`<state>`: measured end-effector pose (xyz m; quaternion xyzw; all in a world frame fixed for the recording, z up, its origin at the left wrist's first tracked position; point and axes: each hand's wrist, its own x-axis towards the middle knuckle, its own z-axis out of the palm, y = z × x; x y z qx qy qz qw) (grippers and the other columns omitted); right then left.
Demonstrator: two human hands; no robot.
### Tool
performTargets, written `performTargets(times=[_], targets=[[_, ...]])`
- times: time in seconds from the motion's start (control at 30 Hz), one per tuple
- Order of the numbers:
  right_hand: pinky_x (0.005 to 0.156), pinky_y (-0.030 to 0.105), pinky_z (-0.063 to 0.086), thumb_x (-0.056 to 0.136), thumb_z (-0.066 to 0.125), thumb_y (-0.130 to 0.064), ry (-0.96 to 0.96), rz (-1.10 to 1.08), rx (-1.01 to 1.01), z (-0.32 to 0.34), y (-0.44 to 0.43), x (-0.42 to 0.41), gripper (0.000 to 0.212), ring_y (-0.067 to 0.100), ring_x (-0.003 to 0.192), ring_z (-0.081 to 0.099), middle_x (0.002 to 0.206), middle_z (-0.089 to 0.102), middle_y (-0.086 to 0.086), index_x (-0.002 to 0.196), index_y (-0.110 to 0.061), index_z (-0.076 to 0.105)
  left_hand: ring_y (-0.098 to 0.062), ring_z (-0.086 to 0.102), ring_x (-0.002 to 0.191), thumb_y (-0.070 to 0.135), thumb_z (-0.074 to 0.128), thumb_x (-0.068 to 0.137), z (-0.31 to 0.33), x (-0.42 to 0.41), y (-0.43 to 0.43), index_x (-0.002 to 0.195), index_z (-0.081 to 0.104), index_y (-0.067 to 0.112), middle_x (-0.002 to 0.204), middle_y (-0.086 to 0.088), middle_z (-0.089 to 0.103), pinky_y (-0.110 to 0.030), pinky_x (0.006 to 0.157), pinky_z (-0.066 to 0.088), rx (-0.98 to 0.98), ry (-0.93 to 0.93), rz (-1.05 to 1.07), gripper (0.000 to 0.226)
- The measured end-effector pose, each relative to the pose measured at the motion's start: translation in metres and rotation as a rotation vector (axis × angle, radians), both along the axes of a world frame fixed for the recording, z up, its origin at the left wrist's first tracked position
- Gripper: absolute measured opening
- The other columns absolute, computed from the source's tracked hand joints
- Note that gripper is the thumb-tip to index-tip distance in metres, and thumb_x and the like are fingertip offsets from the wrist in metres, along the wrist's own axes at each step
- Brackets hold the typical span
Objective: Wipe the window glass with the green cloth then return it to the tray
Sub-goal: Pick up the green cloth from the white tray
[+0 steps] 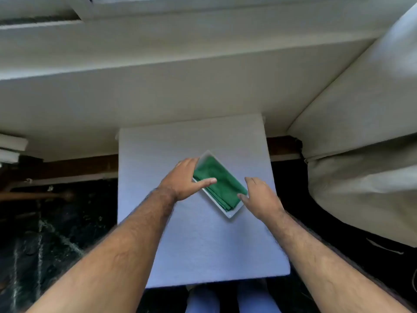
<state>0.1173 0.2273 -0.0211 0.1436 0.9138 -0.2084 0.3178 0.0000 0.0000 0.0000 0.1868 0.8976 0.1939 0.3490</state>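
Head cam: folded green cloth (pixel 220 185) sits in the white tray (pixel 232 213), long axis running upper-left to lower-right; left hand (pixel 184 179) and right hand (pixel 261 197) flank it, fingers loosely spread, gripping nothing.

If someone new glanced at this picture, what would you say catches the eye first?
The bright green cloth, folded in a white tray set askew on the small pale table. Next, two bare hands flank it: the left hand at the tray's left edge, thumb over the cloth, the right hand at its right edge.
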Motion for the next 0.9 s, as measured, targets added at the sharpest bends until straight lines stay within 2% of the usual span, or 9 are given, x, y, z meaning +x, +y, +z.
performTargets(times=[0.17,0.3,0.43,0.53,0.63,0.7,0.77,0.83,0.9], targets=[[0.107,0.042,0.054,0.107,0.064,-0.033,0.012,-0.097,0.022,-0.048,-0.003,-0.006,0.051,0.028,0.131,0.06,0.142,0.061,0.01,0.151,-0.008,0.053,-0.024,0.036,0.151,0.066,0.049,0.099,-0.062,0.0,0.013,0.161,0.03,0.013,0.165,-0.006,0.04,-0.045,0.122,0.037,-0.161,0.031,0.063,0.083],[0.096,0.041,0.058,0.103,0.069,-0.029,0.055,-0.127,0.044,-0.072,-0.003,-0.008,0.038,0.029,0.117,0.065,0.127,0.068,0.01,0.135,-0.008,0.066,-0.027,0.045,0.141,0.049,0.054,0.103,-0.089,0.002,0.023,0.152,0.043,0.009,0.15,-0.01,0.055,-0.045,0.113,0.046,-0.251,0.087,0.051,0.065],[0.08,0.035,0.05,0.101,0.071,-0.023,0.121,-0.152,0.079,-0.09,-0.003,-0.007,0.026,0.028,0.106,0.065,0.116,0.07,0.009,0.123,-0.008,0.07,-0.027,0.051,0.128,0.041,0.057,0.104,-0.106,0.0,0.033,0.142,0.053,0.008,0.136,-0.011,0.061,-0.043,0.107,0.048,-0.298,0.202,0.066,0.051],[0.075,0.033,0.045,0.1,0.073,-0.022,0.132,-0.171,0.091,-0.096,-0.003,-0.007,0.021,0.027,0.098,0.063,0.111,0.07,0.008,0.117,-0.009,0.071,-0.027,0.053,0.123,0.037,0.062,0.102,-0.113,-0.004,0.038,0.137,0.059,0.008,0.128,-0.011,0.064,-0.042,0.103,0.049,-0.31,0.193,0.126,0.046],[0.071,0.032,0.044,0.1,0.072,-0.02,0.122,-0.24,0.096,-0.095,-0.006,-0.005,0.019,0.023,0.086,0.055,0.107,0.074,0.007,0.117,-0.011,0.072,-0.026,0.057,0.117,0.034,0.068,0.098,-0.112,-0.005,0.04,0.133,0.064,0.009,0.122,-0.009,0.065,-0.042,0.099,0.054,-0.288,0.139,0.217,0.044],[0.069,0.03,0.045,0.1,0.07,-0.015,0.117,-0.321,0.069,-0.09,-0.008,-0.006,0.023,0.021,0.085,0.056,0.106,0.077,0.006,0.123,-0.013,0.072,-0.024,0.062,0.108,0.032,0.073,0.092,-0.108,-0.004,0.039,0.127,0.067,0.012,0.116,-0.006,0.065,-0.042,0.096,0.059,-0.242,0.088,0.307,0.04],[0.065,0.021,0.042,0.099,0.07,-0.013,0.109,-0.377,0.028,-0.082,-0.009,-0.005,0.029,0.018,0.086,0.058,0.105,0.076,0.004,0.127,-0.014,0.074,-0.021,0.064,0.1,0.031,0.077,0.086,-0.1,-0.003,0.036,0.114,0.069,0.016,0.112,-0.004,0.065,-0.039,0.09,0.061,-0.172,0.017,0.398,0.033],[0.058,0.018,0.035,0.096,0.071,-0.015,0.083,-0.412,-0.008,-0.07,-0.007,-0.006,0.027,0.017,0.085,0.057,0.099,0.067,0.0,0.122,-0.012,0.079,-0.013,0.063,0.086,0.027,0.079,0.081,-0.09,-0.001,0.032,0.095,0.068,0.02,0.103,-0.001,0.067,-0.025,0.072,0.054,-0.081,-0.051,0.482,0.019],[0.068,0.021,0.04,0.094,0.072,-0.019,0.068,-0.425,-0.053,-0.058,-0.004,-0.007,0.025,0.017,0.09,0.057,0.102,0.059,-0.002,0.117,-0.012,0.079,-0.01,0.06,0.077,0.021,0.077,0.08,-0.08,0.002,0.026,0.087,0.066,0.02,0.094,0.001,0.068,-0.019,0.061,0.044,0.024,-0.121,0.573,0.014]])
